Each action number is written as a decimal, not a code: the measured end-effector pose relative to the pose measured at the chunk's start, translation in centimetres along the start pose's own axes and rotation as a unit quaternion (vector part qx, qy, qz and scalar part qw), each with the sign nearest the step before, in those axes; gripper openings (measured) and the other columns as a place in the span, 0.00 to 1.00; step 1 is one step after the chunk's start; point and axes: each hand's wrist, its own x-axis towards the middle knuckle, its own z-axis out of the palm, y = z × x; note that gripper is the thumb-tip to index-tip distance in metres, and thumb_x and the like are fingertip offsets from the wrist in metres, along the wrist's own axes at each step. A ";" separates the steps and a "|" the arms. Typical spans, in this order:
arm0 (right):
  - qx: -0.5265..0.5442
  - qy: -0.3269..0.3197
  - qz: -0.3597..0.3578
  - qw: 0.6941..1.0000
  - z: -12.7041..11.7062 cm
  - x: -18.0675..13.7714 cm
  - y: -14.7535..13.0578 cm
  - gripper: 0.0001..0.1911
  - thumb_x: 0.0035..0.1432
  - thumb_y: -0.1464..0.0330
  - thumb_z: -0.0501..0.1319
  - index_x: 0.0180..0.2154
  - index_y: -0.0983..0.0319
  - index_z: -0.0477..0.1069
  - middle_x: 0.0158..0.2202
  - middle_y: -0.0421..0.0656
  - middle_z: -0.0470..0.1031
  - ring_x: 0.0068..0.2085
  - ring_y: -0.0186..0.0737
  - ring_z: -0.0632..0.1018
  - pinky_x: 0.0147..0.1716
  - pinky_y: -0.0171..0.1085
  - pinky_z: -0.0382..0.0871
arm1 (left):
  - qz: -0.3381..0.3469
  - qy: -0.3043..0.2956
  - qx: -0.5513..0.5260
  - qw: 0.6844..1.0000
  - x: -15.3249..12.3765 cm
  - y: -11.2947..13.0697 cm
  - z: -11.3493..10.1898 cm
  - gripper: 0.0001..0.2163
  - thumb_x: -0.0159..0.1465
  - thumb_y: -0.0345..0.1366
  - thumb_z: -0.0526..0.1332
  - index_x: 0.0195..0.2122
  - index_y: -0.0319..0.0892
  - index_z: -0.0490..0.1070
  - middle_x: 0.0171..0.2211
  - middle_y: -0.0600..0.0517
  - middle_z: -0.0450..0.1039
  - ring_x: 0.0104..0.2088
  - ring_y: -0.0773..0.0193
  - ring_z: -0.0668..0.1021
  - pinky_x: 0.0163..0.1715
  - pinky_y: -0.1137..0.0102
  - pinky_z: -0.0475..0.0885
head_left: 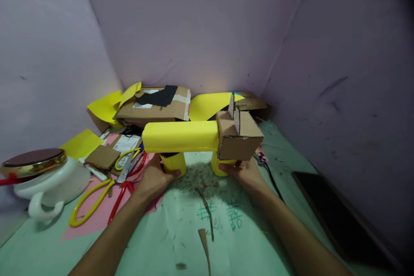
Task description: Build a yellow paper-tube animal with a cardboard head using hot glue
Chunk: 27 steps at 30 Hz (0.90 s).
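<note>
I judged the model [194, 138], yellow body with cardboard head, was being stood on the green table [181, 233]. My left hand [155, 181] gripped one yellow leg [174, 164], right hand [242, 172] curled round the other [218, 167]. Next needed steady seating. Green scribbles [234, 217] were unreadable.

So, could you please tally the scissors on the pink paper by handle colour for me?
Yellow-handled scissors: 1
Red-handled scissors: 1
Total: 2
Both lie left of the left hand.
</note>
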 end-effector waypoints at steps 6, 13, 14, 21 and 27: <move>0.008 0.003 0.024 1.000 -0.1 -0.1 0.0 0.20 0.36 0.67 0.70 0.36 0.59 0.73 0.34 0.45 0.81 0.37 0.52 0.81 0.32 0.42 0.77 | 0.001 -0.003 0.011 1.000 0.5 -0.8 0.4 0.27 0.46 0.32 0.67 0.47 0.40 0.62 0.44 0.44 0.73 0.42 0.51 0.77 0.42 0.58 0.72; 0.005 -0.013 0.031 0.999 -0.4 -0.1 0.7 0.21 0.37 0.66 0.70 0.37 0.61 0.73 0.36 0.47 0.81 0.39 0.51 0.80 0.36 0.43 0.75 | 0.000 -0.040 -0.007 0.999 0.1 -0.7 0.5 0.24 0.46 0.29 0.66 0.46 0.39 0.64 0.44 0.44 0.74 0.42 0.53 0.77 0.42 0.60 0.72; -0.001 -0.011 0.031 0.999 -0.5 -0.1 0.8 0.21 0.37 0.66 0.70 0.37 0.61 0.73 0.36 0.47 0.81 0.39 0.51 0.79 0.37 0.44 0.75 | -0.002 -0.047 -0.009 0.999 0.0 -0.7 0.4 0.24 0.46 0.29 0.65 0.46 0.39 0.64 0.45 0.44 0.74 0.43 0.52 0.77 0.43 0.60 0.72; -0.059 0.008 0.030 0.998 -0.9 -0.1 1.5 0.24 0.37 0.64 0.71 0.40 0.61 0.72 0.40 0.50 0.79 0.42 0.56 0.78 0.41 0.49 0.73 | -0.002 -0.095 -0.043 0.995 -0.1 0.2 -2.2 0.28 0.42 0.27 0.62 0.48 0.40 0.64 0.47 0.44 0.73 0.46 0.51 0.77 0.47 0.59 0.71; -0.159 0.004 0.026 0.987 -1.9 0.0 2.0 0.28 0.39 0.60 0.69 0.44 0.62 0.72 0.44 0.53 0.78 0.49 0.62 0.75 0.48 0.54 0.68 | 0.010 -0.061 -0.082 0.995 -0.4 0.5 -3.4 0.29 0.41 0.27 0.64 0.48 0.41 0.67 0.51 0.43 0.70 0.51 0.48 0.73 0.52 0.55 0.68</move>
